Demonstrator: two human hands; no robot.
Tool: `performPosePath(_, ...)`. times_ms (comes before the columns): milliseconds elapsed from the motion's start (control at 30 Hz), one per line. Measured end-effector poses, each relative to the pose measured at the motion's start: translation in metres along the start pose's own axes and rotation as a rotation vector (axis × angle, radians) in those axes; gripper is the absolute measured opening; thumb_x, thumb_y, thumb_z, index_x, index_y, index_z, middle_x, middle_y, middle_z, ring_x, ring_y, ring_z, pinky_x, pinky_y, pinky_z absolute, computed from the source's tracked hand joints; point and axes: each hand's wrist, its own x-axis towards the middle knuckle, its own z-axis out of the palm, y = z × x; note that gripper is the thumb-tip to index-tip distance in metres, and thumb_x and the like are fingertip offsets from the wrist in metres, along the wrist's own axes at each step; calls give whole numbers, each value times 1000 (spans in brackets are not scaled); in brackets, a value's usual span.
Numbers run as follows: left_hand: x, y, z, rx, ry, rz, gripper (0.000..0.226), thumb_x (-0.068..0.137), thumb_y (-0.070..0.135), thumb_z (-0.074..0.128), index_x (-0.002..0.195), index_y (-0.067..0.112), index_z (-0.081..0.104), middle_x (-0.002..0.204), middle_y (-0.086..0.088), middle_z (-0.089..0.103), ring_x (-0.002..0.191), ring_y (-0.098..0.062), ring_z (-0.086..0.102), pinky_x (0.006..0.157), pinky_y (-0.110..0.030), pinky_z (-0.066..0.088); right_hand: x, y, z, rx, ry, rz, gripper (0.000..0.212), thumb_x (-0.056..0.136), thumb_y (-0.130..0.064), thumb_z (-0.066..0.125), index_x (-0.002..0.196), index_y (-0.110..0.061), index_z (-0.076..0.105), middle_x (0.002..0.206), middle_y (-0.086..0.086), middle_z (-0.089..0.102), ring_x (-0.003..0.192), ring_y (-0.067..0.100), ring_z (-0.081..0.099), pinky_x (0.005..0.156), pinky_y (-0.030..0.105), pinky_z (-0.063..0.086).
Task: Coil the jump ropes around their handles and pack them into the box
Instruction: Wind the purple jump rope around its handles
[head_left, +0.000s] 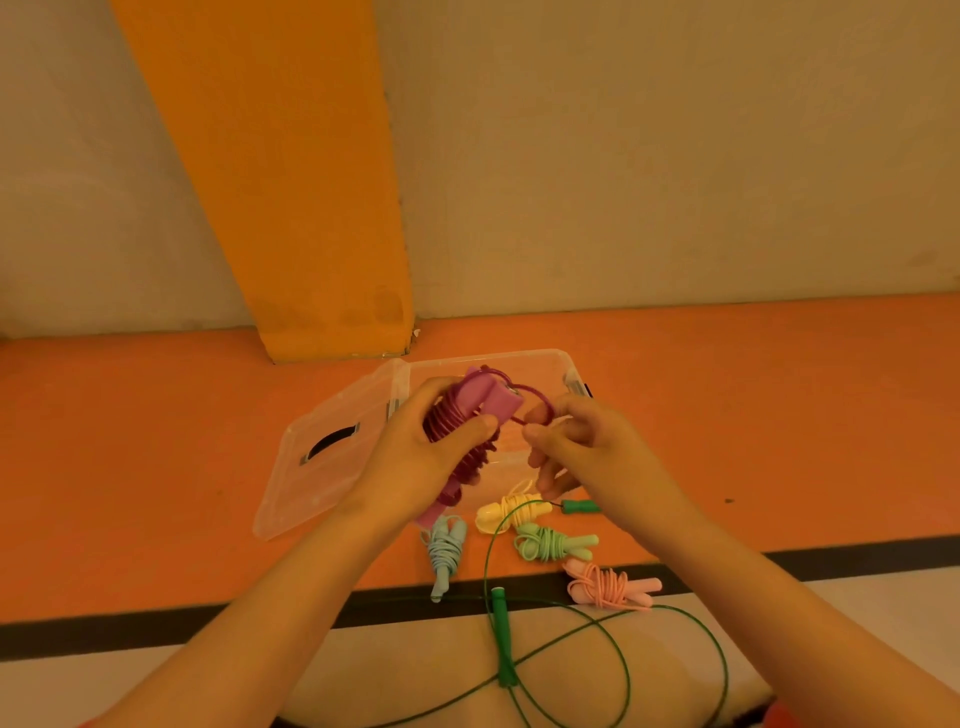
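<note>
Held above the open box: the purple jump rope, handles paired, long axis running from near-left up to far-right. The left hand is wrapped round the coiled handles, fingers clamped on them. The loose loop lies just right of the handles and is pinched by the right hand, the nearer one. Tucking this loop is judged the step in hand.

No readable text, label, brand, number or sign appears on anything in view.
</note>
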Motion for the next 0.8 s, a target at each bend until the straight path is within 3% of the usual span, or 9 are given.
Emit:
performPosePath(67, 5, -7, -3, 80, 80, 40, 31, 83, 24, 73, 107, 35, 56, 89, -5, 67, 61, -20, 65, 54, -35, 56, 1, 1, -1, 0, 67, 14, 35, 89, -14, 64, 120, -18, 48, 86, 15, 66, 64, 21, 65, 57, 32, 56)
performPosePath(133, 7, -13, -5, 233, 134, 85, 39, 75, 43, 75, 108, 39, 55, 91, 4, 68, 72, -19, 67, 65, -45, 57, 0, 2, 0, -51, 128, -27, 40, 87, -16, 66, 121, -21, 45, 94, 12, 63, 77, 22, 65, 61, 33, 57)
performPosePath(200, 5, -15, -3, 430, 153, 129, 45, 75, 49, 73, 114, 35, 54, 94, 11, 66, 81, -13, 65, 70, -41, 55, -1, 3, 1, -152, 168, -147, 29, 86, -20, 68, 111, -21, 53, 93, 5, 59, 83, 17, 59, 64, 32, 56)
performPosePath(300, -3, -11, 7, 688, 139, 197, 53, 78, 53, 69, 124, 37, 47, 97, 15, 64, 83, -8, 62, 67, -31, 50, -1, 3, 2, -370, 248, -362, 15, 85, -29, 68, 97, -26, 60, 91, -10, 53, 83, 8, 52, 69, 20, 44)
performPosePath(467, -11, -10, 24, 856, 53, 229, 79, 80, 57, 63, 144, 44, 19, 107, 10, 67, 92, -14, 66, 68, -30, 50, 4, 4, 7, -550, 288, -480, 20, 78, -39, 63, 88, -22, 67, 92, -7, 56, 92, 7, 46, 80, 14, 35)
performPosePath(600, -12, -10, 29, 909, 26, 209, 92, 80, 61, 62, 149, 41, 5, 109, 7, 67, 94, -15, 65, 70, -30, 50, 6, 7, 4, -605, 284, -490, 11, 79, -26, 74, 85, -19, 68, 85, -9, 60, 88, 6, 46, 79, 9, 32)
performPosePath(700, -12, -8, 28, 918, 30, 218, 94, 80, 62, 60, 150, 41, 1, 106, 6, 68, 88, -14, 66, 68, -30, 51, 4, 7, 6, -546, 304, -444, 12, 80, -27, 74, 86, -19, 66, 93, -6, 59, 91, 5, 49, 79, 9, 36)
performPosePath(800, -13, -4, 29, 936, 51, 268, 93, 81, 62, 60, 150, 40, 2, 110, 9, 66, 88, -12, 66, 67, -27, 49, 1, 4, 7, -387, 295, -311, 21, 79, -36, 71, 88, -20, 62, 93, -5, 60, 89, 7, 58, 80, 24, 49)
